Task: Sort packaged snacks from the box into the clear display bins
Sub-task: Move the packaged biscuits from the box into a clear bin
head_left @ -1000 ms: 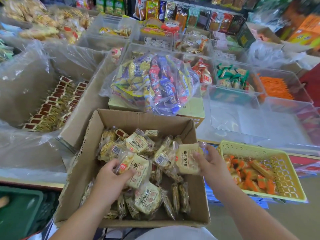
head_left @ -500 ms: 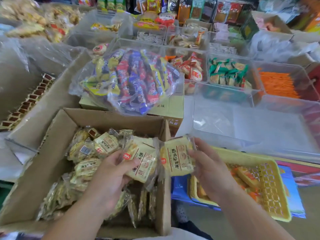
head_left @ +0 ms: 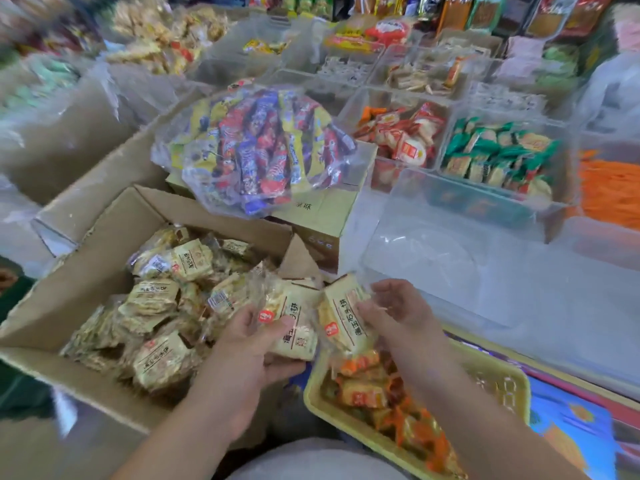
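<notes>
An open cardboard box (head_left: 104, 244) at lower left holds several beige snack packets (head_left: 156, 303) in clear wrap. My left hand (head_left: 249, 351) grips one beige packet (head_left: 294, 327) just past the box's right edge. Beside it, my right hand (head_left: 398, 313) pinches a second beige packet (head_left: 343, 317) by its right side, above the yellow basket. An empty clear bin (head_left: 450, 258) lies just beyond my right hand.
A yellow basket (head_left: 498, 386) of orange-wrapped snacks sits below my hands. A clear bag of red, blue and yellow bars (head_left: 256, 147) rests on a carton behind the box. Filled clear bins (head_left: 498, 150) and an orange pile (head_left: 613, 188) stand at the back right.
Both hands have lifted their packets out of the box and carried them to the right. The view has swung right, so the box now sits further left.
</notes>
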`<action>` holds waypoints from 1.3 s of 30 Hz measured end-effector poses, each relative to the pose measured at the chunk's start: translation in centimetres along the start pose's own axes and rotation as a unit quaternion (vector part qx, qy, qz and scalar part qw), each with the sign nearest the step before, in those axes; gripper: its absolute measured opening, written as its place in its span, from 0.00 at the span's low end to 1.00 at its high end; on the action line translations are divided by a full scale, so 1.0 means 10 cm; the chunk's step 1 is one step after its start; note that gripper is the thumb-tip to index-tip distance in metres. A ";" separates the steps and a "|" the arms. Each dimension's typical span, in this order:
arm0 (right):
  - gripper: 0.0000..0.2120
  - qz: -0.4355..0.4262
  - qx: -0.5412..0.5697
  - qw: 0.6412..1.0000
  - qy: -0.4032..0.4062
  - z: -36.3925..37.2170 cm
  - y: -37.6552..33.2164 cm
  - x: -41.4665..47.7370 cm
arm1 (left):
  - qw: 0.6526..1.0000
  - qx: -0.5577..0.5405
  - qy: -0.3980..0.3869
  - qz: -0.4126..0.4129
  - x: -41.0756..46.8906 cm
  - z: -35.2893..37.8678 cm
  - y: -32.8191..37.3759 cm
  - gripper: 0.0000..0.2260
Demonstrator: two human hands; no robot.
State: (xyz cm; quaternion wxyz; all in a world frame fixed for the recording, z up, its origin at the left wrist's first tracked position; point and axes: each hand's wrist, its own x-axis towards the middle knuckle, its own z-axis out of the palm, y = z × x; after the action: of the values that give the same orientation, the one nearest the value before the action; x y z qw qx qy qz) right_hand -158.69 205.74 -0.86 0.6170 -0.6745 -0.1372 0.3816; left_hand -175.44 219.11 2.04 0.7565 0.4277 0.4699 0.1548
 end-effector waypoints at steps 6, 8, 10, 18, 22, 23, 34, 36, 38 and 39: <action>0.08 -0.090 -0.159 0.982 0.044 -0.14 0.11 0.05 | 0.999 -0.005 0.036 -0.001 0.08 0.44 -0.16 0.11; 0.04 -0.084 -0.144 0.986 0.031 -0.21 0.11 0.07 | 0.999 -0.003 0.034 -0.004 0.13 0.57 -0.18 0.10; 0.22 -0.079 -0.159 0.984 -0.006 -0.30 0.10 0.07 | 0.999 0.015 0.030 0.001 0.19 0.68 -0.20 0.11; 0.17 -0.081 -0.176 0.981 -0.026 -0.79 0.06 0.36 | 0.996 0.092 -0.002 0.001 0.58 1.00 -0.26 0.12; 0.07 -0.047 -0.189 0.980 0.040 -1.08 0.04 0.64 | 0.991 0.128 0.038 0.024 0.85 0.99 -0.25 0.11; 0.08 -0.037 -0.188 0.980 0.049 -1.16 0.04 0.72 | 0.990 0.132 0.048 0.026 0.92 0.97 -0.24 0.11; 0.17 0.062 -0.374 0.922 -0.076 -1.38 0.28 1.98 | 0.993 0.118 0.006 0.006 1.25 0.87 -0.25 0.18; 0.17 0.064 -0.386 0.914 -0.102 -1.24 0.35 2.13 | 0.992 0.124 0.001 0.002 1.27 0.87 -0.27 0.13; 0.17 0.071 -0.405 0.903 -0.125 -1.13 0.42 2.21 | 0.994 0.112 0.005 0.001 1.28 0.88 -0.28 0.14; 0.17 0.081 -0.414 0.896 -0.139 -1.09 0.46 2.23 | 0.994 0.109 0.006 0.002 1.29 0.88 -0.27 0.16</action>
State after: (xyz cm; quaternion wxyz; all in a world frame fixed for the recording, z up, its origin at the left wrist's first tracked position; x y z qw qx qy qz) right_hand -137.57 211.55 -13.44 0.2237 -0.8177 -0.3120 0.4290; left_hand -161.87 221.30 -5.85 0.7024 0.5076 0.4874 0.1065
